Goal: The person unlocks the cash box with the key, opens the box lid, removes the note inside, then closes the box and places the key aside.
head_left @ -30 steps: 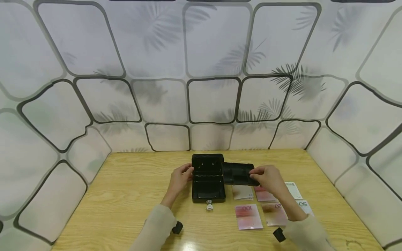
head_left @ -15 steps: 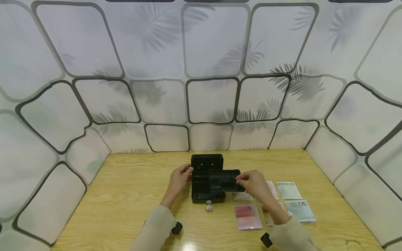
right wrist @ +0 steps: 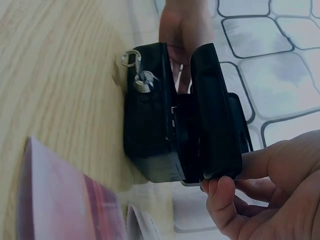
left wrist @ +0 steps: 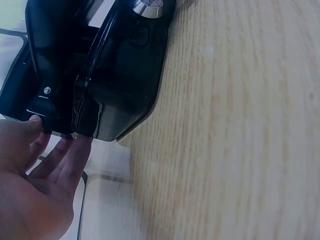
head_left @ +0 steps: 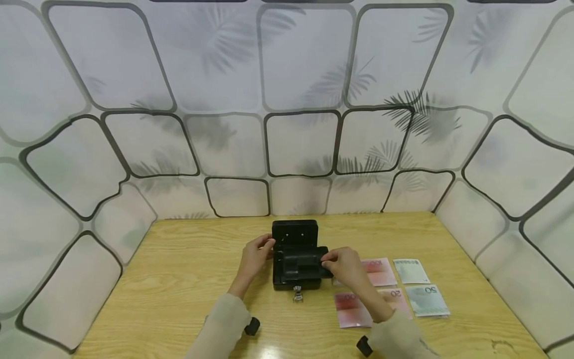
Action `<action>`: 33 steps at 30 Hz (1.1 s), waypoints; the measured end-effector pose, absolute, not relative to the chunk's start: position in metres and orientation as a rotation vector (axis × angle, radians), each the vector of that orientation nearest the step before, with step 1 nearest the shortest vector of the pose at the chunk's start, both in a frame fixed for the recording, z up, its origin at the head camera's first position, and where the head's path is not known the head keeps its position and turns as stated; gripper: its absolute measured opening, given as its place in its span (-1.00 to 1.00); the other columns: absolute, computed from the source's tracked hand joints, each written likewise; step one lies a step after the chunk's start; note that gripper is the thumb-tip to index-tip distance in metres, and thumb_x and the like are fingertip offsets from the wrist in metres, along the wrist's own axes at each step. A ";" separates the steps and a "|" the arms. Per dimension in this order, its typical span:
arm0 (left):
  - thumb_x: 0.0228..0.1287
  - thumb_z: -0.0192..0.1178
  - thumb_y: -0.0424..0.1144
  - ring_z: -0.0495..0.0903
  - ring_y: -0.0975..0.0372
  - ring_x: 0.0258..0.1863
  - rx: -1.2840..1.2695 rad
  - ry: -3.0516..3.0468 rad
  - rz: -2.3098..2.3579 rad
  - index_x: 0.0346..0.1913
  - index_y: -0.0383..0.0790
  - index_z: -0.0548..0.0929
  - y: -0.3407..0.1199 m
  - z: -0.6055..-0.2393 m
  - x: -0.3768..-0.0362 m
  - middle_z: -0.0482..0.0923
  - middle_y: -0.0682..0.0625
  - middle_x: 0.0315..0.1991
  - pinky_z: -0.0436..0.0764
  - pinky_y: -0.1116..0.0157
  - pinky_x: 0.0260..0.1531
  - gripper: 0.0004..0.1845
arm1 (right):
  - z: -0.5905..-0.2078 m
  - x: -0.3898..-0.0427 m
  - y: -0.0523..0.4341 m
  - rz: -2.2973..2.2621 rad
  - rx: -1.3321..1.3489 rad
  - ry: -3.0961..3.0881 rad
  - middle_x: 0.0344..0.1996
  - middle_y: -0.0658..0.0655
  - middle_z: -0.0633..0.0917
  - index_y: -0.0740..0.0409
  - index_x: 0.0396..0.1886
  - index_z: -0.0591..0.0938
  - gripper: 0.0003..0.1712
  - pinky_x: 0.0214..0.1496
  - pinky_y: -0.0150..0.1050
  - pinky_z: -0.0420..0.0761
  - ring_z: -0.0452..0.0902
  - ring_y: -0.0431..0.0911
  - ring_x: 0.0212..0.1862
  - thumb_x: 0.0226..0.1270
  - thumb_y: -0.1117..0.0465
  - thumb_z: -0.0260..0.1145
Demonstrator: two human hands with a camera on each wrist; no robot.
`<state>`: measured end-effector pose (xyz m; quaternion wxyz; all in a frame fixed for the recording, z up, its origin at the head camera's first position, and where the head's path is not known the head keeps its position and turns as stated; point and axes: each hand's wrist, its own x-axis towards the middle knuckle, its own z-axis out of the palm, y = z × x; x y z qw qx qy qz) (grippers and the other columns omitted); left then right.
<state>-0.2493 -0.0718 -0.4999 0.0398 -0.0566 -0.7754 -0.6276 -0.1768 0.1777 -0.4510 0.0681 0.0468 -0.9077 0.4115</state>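
While the black cash box (head_left: 296, 269) stands open on the wooden table (head_left: 179, 279) with its lid upright, its left rear corner is touched by the left hand (head_left: 254, 259), whose fingers (left wrist: 60, 155) are held straight and close together. A black inner tray (head_left: 301, 263) is pinched at its right edge by the right hand (head_left: 343, 267), fingers (right wrist: 220, 192) curled round it, just above the box opening. Keys (head_left: 298, 294) hang from the front lock. Banknotes (head_left: 394, 289) are laid out to the right of the box.
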 end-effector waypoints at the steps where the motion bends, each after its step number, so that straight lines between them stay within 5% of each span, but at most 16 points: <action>1: 0.56 0.19 -0.29 0.77 0.01 -0.20 -0.176 -2.377 -1.920 0.26 -0.50 0.60 -0.072 -0.500 -0.250 0.65 -0.38 0.09 0.80 0.14 -0.14 -0.62 | -0.451 -0.177 0.176 1.232 0.138 -2.737 -0.36 0.11 0.81 0.27 -0.35 0.82 -0.97 -0.34 -0.25 0.65 0.61 -0.17 -0.37 0.27 0.37 0.48; 9: 0.56 0.19 -0.29 0.77 0.03 -0.20 -0.165 -2.381 -1.920 0.25 -0.50 0.60 -0.072 -0.498 -0.250 0.66 -0.36 0.08 0.80 0.18 -0.15 -0.62 | -0.457 -0.181 0.165 1.291 0.142 -2.731 -0.52 0.07 0.75 0.26 -0.38 0.81 -0.92 -0.67 -0.38 0.43 0.41 -0.25 -0.71 0.28 0.44 0.44; 19: 0.56 0.19 -0.29 0.77 0.05 -0.19 -0.152 -2.393 -1.920 0.25 -0.46 0.62 -0.072 -0.497 -0.249 0.67 -0.33 0.07 0.80 0.19 -0.14 -0.63 | -0.466 -0.187 0.155 1.207 0.225 -2.694 -0.44 0.11 0.80 0.28 -0.44 0.80 -0.94 -0.39 -0.28 0.63 0.60 -0.16 -0.41 0.21 0.44 0.47; 33: 0.56 0.20 -0.28 0.77 0.02 -0.20 -0.160 -2.372 -1.938 0.24 -0.47 0.62 -0.072 -0.501 -0.251 0.67 -0.34 0.06 0.80 0.19 -0.15 -0.63 | -0.477 -0.191 0.151 1.156 0.213 -2.686 -0.45 0.07 0.79 0.19 -0.46 0.81 -0.88 -0.27 -0.19 0.70 0.64 -0.13 -0.35 0.17 0.46 0.46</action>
